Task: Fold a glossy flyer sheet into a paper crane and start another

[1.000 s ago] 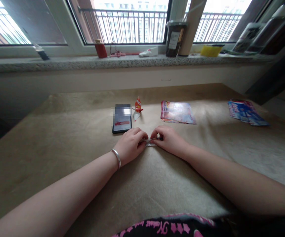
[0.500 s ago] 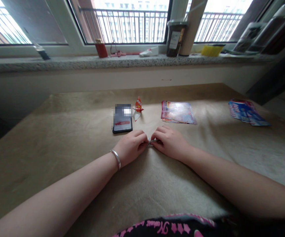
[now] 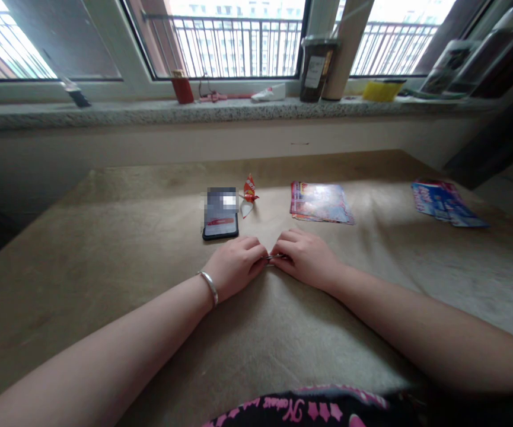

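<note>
Near the middle of the table, my left hand [image 3: 239,263] and my right hand [image 3: 305,256] meet fingertip to fingertip. Between them they pinch a small, thin, pale piece that looks like folded paper [image 3: 270,257]. Only its narrow edge shows; my fingers cover most of it. A silver bracelet circles my left wrist. Just beyond my left hand lies a phone [image 3: 220,228] with a partly blurred screen. Beside the phone stands a red and white folded paper figure [image 3: 249,194]. Past my right hand is a stack of printed paper sheets [image 3: 322,203].
Several blue and red printed sheets [image 3: 445,203] lie fanned at the table's right. Behind the table, a stone windowsill [image 3: 140,114] bears a red container [image 3: 182,88], a dark lidded jar [image 3: 316,71] and a yellow object [image 3: 381,91].
My fingertips have drawn slightly closer together over the folded paper, and less of it shows between them. The phone, figure and sheets have stayed in place.
</note>
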### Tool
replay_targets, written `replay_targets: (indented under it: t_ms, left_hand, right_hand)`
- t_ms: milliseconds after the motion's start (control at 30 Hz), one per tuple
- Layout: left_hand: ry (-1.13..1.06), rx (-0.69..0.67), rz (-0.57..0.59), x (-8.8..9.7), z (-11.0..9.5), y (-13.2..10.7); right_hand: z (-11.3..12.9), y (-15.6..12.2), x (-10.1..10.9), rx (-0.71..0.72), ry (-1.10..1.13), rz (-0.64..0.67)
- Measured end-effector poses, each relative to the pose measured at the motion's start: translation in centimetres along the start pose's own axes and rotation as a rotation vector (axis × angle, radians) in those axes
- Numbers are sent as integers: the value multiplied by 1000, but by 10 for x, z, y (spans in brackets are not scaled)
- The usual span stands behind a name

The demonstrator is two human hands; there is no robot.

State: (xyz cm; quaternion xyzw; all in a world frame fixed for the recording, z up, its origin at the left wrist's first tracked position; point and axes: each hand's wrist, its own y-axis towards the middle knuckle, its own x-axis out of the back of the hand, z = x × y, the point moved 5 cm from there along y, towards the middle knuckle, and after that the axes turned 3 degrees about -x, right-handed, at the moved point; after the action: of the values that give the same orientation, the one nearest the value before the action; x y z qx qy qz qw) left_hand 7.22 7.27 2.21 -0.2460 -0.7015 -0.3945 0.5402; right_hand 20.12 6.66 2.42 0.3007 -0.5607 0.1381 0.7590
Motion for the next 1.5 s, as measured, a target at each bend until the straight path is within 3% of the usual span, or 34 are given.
replay_targets:
  t_ms: [333, 833, 1500]
  left_hand:
    - [66, -4, 14, 1, -2, 2]
    - [65, 4, 18, 3, 2, -1]
    - [24, -3, 49, 3, 3, -1]
  right_hand:
    - [0, 1, -1, 31, -12, 1]
    - [-6, -1, 0, -56, 75, 14]
    - [-4, -1, 3, -16, -13, 40]
